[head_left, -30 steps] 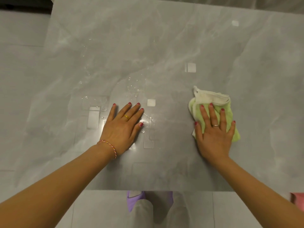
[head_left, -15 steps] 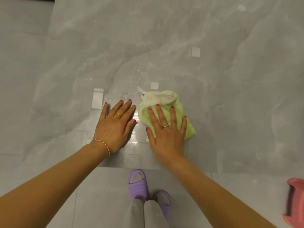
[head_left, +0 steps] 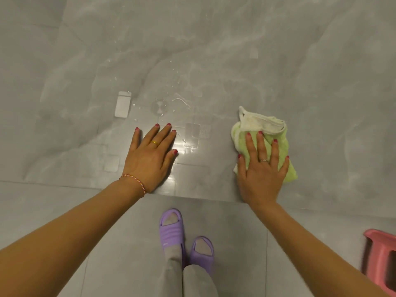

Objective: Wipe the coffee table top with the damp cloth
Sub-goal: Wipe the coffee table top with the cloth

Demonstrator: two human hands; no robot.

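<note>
The coffee table top (head_left: 214, 50) is glossy grey marble and fills the upper part of the head view. A crumpled green and white damp cloth (head_left: 265, 129) lies near its front edge, right of centre. My right hand (head_left: 260, 168) presses flat on the cloth with its fingers spread. My left hand (head_left: 150, 155) rests flat on the bare table top, left of the cloth, holding nothing. Water droplets and a wet smear (head_left: 159, 107) sit just beyond my left fingertips.
The table's front edge (head_left: 192, 196) runs just below my wrists. Below it are the grey tiled floor and my feet in purple slippers (head_left: 171, 230). A pink plastic stool (head_left: 381, 260) stands at the bottom right.
My right hand slid the cloth left until it was beside my left hand, then back right. The left hand stayed planted. The camera tilted down, showing more floor.
</note>
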